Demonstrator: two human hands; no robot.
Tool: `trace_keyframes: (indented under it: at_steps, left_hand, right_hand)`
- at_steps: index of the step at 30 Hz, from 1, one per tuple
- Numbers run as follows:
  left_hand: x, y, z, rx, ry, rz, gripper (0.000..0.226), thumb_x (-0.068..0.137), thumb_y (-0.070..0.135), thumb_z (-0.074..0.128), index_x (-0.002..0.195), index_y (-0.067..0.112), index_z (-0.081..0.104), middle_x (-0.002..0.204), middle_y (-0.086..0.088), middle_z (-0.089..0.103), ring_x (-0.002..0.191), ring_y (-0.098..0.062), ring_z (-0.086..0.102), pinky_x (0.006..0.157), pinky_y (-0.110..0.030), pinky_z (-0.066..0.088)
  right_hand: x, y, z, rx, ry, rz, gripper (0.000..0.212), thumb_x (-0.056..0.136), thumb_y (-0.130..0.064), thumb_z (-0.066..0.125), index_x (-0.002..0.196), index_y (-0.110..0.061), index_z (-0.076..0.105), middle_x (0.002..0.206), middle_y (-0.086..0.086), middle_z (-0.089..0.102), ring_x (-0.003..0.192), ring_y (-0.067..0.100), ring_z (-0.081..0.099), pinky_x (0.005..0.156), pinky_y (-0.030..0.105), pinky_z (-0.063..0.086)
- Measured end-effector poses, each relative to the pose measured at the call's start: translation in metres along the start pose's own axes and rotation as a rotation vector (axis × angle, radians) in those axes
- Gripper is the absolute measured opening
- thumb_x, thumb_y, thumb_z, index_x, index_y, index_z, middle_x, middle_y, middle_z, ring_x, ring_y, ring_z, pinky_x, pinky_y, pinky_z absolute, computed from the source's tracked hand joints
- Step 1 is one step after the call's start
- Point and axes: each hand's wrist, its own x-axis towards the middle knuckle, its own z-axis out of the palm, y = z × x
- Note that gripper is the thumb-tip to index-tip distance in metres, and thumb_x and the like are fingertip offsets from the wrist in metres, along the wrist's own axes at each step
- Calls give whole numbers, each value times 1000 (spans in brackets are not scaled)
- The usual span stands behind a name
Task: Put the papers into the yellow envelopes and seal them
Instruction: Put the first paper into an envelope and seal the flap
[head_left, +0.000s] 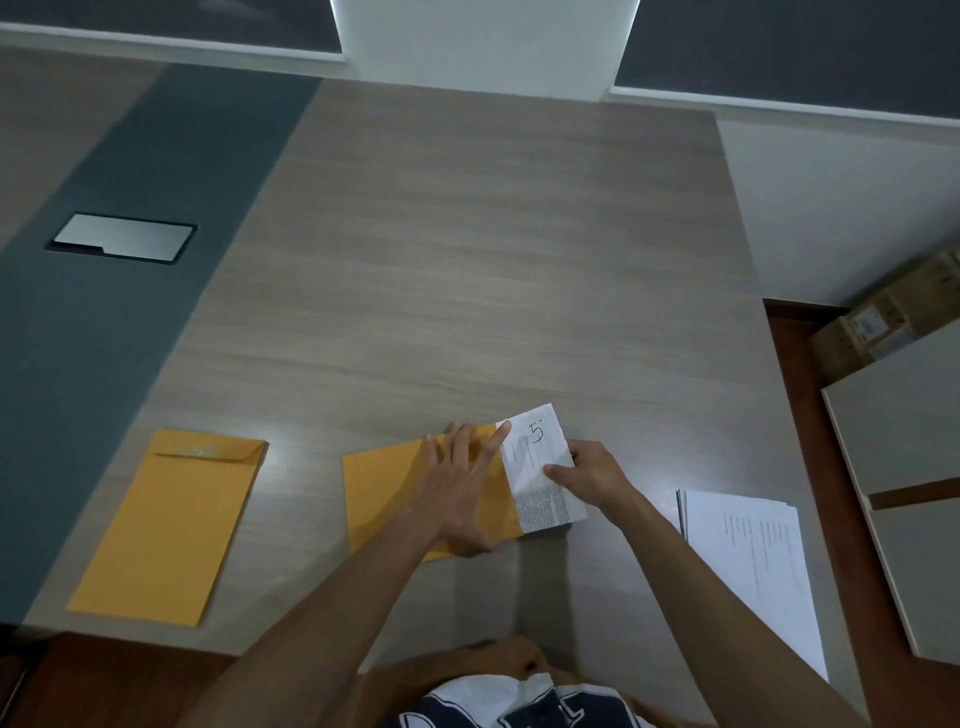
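Observation:
A yellow envelope (384, 493) lies in front of me on the table, its mouth facing right. A folded white paper (540, 457) marked "5" sticks partway out of that mouth. My left hand (462, 483) lies flat on the envelope with fingers spread, its forefinger on the paper's edge. My right hand (592, 475) grips the paper's right side, thumb on top. A second yellow envelope (171, 525) lies flap-closed at the left. A stack of white printed papers (753, 561) rests at the right.
The wooden table (467, 260) has a dark strip along its left with a silver cable hatch (122, 239). The table's right edge runs near a pale cabinet (904, 467) and cardboard boxes (883, 322) on the floor.

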Motion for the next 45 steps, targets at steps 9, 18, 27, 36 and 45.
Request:
trace_keyframes:
  at_steps: [9,18,27,36,45]
  left_hand:
    - [1,12,-5,-31,26,69,143,53,71,75,145,34,-27,155,-14,5,145,-36,3,114,-61,13]
    - [-1,12,-9,-41,56,95,146,49,67,78,148,33,-24,154,-16,10,143,-36,8,112,-58,20]
    - [-2,16,-13,-73,75,113,148,49,63,81,148,35,-25,155,-16,9,147,-35,3,114,-62,16]
    - [6,5,3,45,-16,30,138,47,71,78,150,30,-5,155,-15,11,145,-35,7,113,-57,21]
    - [24,11,6,128,-74,-12,102,70,71,67,149,25,21,162,3,7,147,-27,8,106,-57,30]
  right_hand:
    - [-7,-11,13,-70,-70,-11,34,88,-32,66,119,-16,65,113,1,67,91,17,61,73,29,51]
    - [-7,-27,2,-101,-155,98,22,93,-17,60,106,-1,66,106,17,67,86,30,70,75,39,61]
    - [-1,-26,17,74,-298,124,24,95,-5,54,116,3,63,100,18,69,83,30,71,72,40,61]
    - [6,-11,14,-3,49,-24,8,88,-8,68,91,-3,73,79,14,70,62,19,65,65,35,59]
    - [11,5,24,-364,118,-272,40,81,-12,73,118,-18,59,100,3,55,91,20,57,81,32,49]
